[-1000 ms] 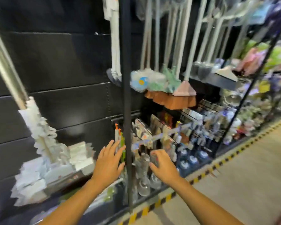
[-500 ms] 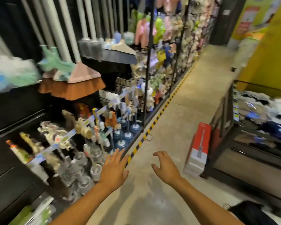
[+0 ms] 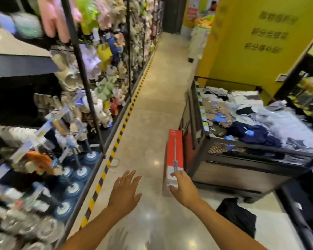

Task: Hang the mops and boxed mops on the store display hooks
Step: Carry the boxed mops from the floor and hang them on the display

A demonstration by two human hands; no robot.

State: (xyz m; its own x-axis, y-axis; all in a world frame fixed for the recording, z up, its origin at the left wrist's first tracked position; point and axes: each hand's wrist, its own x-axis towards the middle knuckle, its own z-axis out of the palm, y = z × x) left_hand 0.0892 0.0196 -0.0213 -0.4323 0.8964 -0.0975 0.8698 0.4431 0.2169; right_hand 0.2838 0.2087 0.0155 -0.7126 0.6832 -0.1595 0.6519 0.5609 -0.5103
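Both hands outstretched, palms down.

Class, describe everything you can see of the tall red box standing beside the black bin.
The boxed mop is a tall, narrow carton, apparently cardboard, red above and whitish near the base, with a picture of a mop printed down its front. It stands upright on the floor, close against the side of the black metal bin. The right hand reaches across its lower part, but contact is unclear.
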